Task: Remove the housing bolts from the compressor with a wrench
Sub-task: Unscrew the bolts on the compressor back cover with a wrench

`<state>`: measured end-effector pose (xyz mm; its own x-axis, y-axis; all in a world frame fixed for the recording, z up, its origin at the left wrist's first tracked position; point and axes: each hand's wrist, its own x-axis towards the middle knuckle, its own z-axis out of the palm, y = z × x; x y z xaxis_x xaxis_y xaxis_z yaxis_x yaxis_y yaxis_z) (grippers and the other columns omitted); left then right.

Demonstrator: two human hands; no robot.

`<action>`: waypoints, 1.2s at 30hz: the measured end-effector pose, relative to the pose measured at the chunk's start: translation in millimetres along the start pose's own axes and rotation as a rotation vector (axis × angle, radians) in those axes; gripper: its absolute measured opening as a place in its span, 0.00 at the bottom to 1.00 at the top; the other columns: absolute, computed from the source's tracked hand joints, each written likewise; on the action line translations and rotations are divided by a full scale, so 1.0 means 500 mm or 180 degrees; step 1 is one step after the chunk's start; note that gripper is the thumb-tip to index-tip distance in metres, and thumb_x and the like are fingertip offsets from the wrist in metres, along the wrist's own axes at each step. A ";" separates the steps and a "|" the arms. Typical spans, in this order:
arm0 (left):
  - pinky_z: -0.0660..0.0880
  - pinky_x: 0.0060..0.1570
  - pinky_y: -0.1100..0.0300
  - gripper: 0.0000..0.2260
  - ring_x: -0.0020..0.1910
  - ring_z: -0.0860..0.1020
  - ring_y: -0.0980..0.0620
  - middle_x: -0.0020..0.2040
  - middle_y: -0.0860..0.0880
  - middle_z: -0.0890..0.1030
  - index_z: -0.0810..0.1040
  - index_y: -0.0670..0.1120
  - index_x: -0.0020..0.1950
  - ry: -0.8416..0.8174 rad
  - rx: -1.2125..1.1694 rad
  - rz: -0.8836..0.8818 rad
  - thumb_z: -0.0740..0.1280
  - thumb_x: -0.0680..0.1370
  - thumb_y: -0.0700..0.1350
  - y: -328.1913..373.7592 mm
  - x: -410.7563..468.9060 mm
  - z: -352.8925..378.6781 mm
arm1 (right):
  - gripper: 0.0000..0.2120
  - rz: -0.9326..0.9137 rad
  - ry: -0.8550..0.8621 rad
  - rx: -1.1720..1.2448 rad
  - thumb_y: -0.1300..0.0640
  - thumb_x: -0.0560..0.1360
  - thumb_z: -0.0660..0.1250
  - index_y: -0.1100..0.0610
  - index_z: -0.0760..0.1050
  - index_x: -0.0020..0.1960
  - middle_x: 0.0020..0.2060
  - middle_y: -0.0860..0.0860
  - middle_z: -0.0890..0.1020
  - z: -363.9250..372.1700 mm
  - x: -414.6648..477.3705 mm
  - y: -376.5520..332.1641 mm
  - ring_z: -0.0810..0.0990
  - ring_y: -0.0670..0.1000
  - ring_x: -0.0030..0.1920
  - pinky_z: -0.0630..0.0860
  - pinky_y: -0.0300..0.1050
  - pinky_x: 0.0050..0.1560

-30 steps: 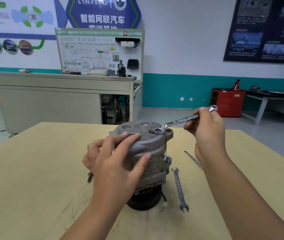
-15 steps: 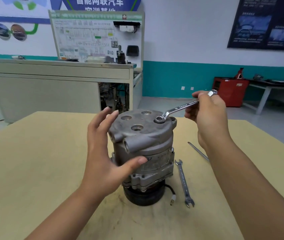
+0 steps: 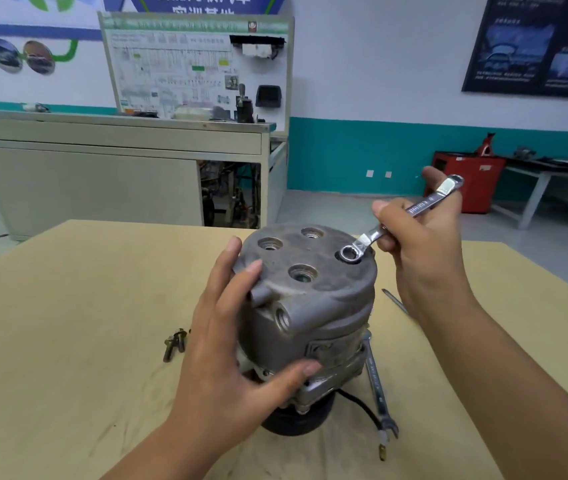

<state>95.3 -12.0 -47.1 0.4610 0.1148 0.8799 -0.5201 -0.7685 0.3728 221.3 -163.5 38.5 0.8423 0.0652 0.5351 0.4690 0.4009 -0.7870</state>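
The grey cast-metal compressor (image 3: 310,317) stands upright mid-table on the pale wooden table (image 3: 68,341). Two loose flanged steel bolts (image 3: 174,342) lie at its 9 o'clock, with the left hand (image 3: 220,358) between, pressed to its side. The slim steel ring wrench (image 3: 417,206), in the right hand (image 3: 421,244), sits on its top at 2 o'clock. A second steel combination wrench (image 3: 376,379) lies at 4 o'clock.

A tan worktable (image 3: 68,323) spreads beneath both hands, with a beige cabinet (image 3: 85,181) carrying a wiring display board (image 3: 171,64) beyond the left hand (image 3: 227,358), and a red tool chest (image 3: 473,188) under a dark poster (image 3: 535,46) past the right hand (image 3: 424,258).
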 end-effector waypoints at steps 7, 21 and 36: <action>0.66 0.65 0.44 0.38 0.76 0.57 0.49 0.77 0.52 0.55 0.58 0.59 0.73 0.0050 -0.0243 -0.0039 0.70 0.69 0.64 -0.010 -0.004 -0.004 | 0.27 0.0010 0.0386 -0.0257 0.64 0.71 0.68 0.50 0.61 0.64 0.28 0.39 0.76 0.000 -0.022 0.020 0.73 0.39 0.29 0.72 0.32 0.33; 0.75 0.56 0.51 0.50 0.63 0.74 0.60 0.68 0.65 0.68 0.51 0.70 0.70 -0.0472 -0.0297 -0.1026 0.73 0.54 0.73 0.021 0.004 -0.013 | 0.15 0.0019 0.0620 -0.0553 0.65 0.70 0.63 0.53 0.63 0.52 0.32 0.47 0.71 0.007 -0.031 0.001 0.70 0.38 0.23 0.67 0.29 0.24; 0.70 0.40 0.79 0.31 0.51 0.77 0.70 0.57 0.70 0.75 0.65 0.67 0.62 0.0001 -0.0567 -0.1171 0.59 0.62 0.78 0.073 0.052 -0.014 | 0.14 0.0245 -0.0001 -0.0602 0.63 0.70 0.62 0.49 0.60 0.45 0.41 0.50 0.80 0.004 -0.014 -0.001 0.83 0.46 0.38 0.77 0.33 0.34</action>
<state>83.4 -32.9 -8.6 0.6394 0.3620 0.6783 -0.4369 -0.5549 0.7079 214.7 -162.3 36.0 0.8775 0.0893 0.4713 0.4449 0.2160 -0.8692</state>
